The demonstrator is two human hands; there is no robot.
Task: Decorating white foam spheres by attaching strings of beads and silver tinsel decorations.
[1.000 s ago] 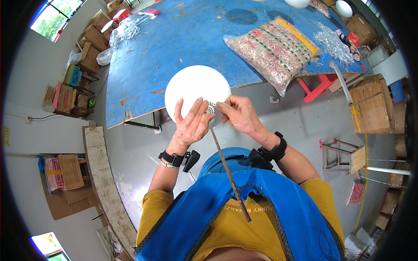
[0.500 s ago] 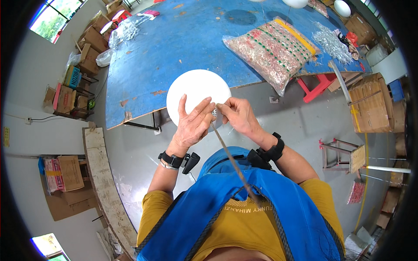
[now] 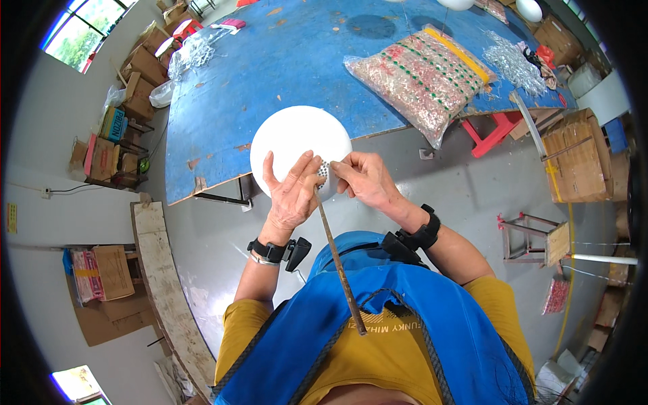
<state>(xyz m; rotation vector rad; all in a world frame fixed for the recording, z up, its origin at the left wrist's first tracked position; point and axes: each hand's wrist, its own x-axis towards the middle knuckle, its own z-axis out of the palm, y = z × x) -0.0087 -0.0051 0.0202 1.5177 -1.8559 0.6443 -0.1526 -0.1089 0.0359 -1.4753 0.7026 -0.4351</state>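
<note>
A smooth white ball [image 3: 297, 131], perhaps foam, is in front of me near the blue table's edge. My left hand [image 3: 292, 196] steadies it, thumb spread and fingers bent against its near side. From under those fingers a thin brown stick [image 3: 337, 260] slants down toward my chest; its upper end is hidden. A small patch of dark and silvery dots [image 3: 324, 171] shows on the ball beside my left fingertips. At that patch's right edge, my right hand [image 3: 366, 181] has thumb and forefinger pinched together; whatever is between them is too small to make out.
On the blue table [image 3: 270, 67] lies a clear bag of red and silvery pieces [image 3: 425, 84], with silver tinsel [image 3: 516, 64] beyond it. More white balls [image 3: 530, 9] stand at the far edge. A wooden-topped stool [image 3: 557, 243] and cardboard boxes [image 3: 577, 162] are at right.
The ball and my left hand have shifted slightly left, and the stick's lower end has swung left. More of the dotted patch shows between my hands.
</note>
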